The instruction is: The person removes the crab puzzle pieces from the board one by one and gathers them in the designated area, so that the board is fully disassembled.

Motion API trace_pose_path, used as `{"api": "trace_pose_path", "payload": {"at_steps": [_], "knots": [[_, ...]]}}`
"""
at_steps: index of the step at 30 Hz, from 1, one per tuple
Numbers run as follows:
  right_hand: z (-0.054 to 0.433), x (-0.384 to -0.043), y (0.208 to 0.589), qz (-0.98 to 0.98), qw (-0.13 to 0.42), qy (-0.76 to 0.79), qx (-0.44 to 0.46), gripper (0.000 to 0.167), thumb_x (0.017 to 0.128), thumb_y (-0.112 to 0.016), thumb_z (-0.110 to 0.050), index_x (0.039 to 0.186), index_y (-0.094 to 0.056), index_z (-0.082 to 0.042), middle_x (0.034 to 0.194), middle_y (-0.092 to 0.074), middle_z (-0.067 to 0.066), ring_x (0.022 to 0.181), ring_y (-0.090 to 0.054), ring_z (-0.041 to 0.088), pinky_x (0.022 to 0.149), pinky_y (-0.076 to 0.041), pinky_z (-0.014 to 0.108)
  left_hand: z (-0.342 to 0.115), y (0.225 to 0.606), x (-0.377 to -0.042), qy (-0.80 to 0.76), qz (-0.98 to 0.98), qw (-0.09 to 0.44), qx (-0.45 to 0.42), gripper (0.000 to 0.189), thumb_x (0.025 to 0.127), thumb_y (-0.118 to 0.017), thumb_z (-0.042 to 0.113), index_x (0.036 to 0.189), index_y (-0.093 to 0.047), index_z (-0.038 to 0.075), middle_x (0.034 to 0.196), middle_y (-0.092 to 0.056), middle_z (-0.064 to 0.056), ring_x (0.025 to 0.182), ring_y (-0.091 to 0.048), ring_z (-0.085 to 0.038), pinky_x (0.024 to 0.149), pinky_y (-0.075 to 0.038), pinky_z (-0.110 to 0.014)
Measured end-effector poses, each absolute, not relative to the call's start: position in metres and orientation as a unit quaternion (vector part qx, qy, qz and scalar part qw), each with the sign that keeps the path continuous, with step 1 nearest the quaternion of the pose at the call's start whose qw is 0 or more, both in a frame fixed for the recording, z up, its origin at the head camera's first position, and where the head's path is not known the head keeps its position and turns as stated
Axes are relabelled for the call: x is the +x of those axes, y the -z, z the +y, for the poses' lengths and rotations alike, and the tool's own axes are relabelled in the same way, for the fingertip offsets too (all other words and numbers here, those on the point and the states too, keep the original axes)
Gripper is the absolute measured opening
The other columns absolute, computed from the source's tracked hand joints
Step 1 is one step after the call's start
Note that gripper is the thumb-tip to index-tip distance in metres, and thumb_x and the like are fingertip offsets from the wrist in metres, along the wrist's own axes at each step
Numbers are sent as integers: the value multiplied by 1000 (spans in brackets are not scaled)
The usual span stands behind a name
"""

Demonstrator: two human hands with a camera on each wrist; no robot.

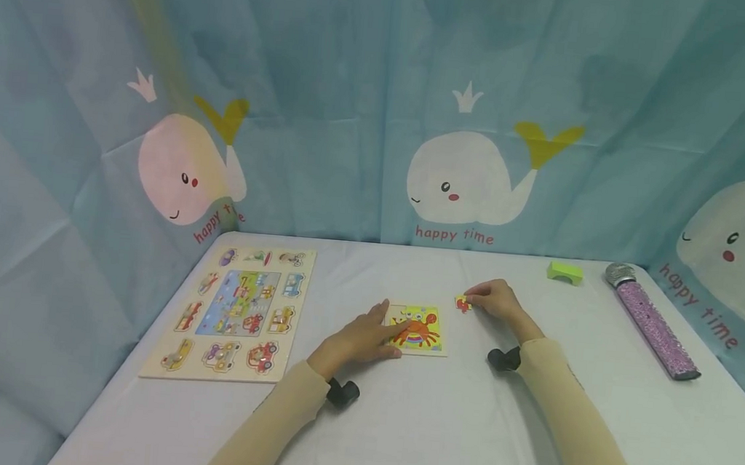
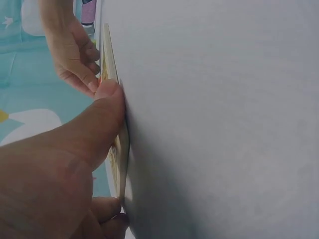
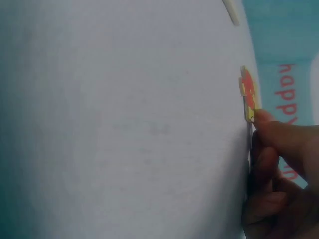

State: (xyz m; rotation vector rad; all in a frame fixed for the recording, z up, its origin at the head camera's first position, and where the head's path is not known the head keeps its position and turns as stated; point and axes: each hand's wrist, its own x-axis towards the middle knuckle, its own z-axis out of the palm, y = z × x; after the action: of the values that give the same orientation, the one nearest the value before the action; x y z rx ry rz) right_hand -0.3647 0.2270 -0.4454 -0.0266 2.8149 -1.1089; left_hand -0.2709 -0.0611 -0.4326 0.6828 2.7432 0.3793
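A small square crab puzzle board (image 1: 430, 351) lies flat on the table, with a red crab on a yellow ground. My left hand (image 1: 364, 334) holds the board at its left side. Its thumb (image 2: 110, 92) lies against the near edge and other fingertips sit by the left corner; one finger reaches over the picture. To the board's right, my right hand (image 1: 500, 301) pinches a small red and yellow puzzle piece (image 1: 461, 305) by its right end. In the right wrist view, the piece (image 3: 248, 92) is close to the tabletop; whether it touches is hard to tell.
A large wooden vehicle puzzle board (image 1: 306, 278) lies on the left. At the back right are a green arch block (image 1: 565, 272) and a sparkly pink microphone (image 1: 657, 328). Blue whale-print cloth (image 1: 353, 151) hangs behind the white table (image 1: 423, 426).
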Motion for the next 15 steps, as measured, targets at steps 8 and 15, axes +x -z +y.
{"api": "trace_pose_path", "payload": {"at_steps": [8,15], "knots": [[220,-357,439,933,28,356,-45,20,87,-61,-16,99,-68,-2,96,-65,14,81,-55,22,67,-46,29,-60,432,-269,-139,951,147,233,60,87,-56,48,141,-31,39,155,-7,-13,141,-17,-34,109,-25,-51],[169,-341,425,920,59,332,-202,19,87,-61,-12,103,-67,-5,82,-62,7,66,-52,14,59,-44,25,-60,432,-268,-117,950,142,252,58,89,-51,47,141,-25,45,154,-8,-18,139,-19,-37,106,-29,-54]]}}
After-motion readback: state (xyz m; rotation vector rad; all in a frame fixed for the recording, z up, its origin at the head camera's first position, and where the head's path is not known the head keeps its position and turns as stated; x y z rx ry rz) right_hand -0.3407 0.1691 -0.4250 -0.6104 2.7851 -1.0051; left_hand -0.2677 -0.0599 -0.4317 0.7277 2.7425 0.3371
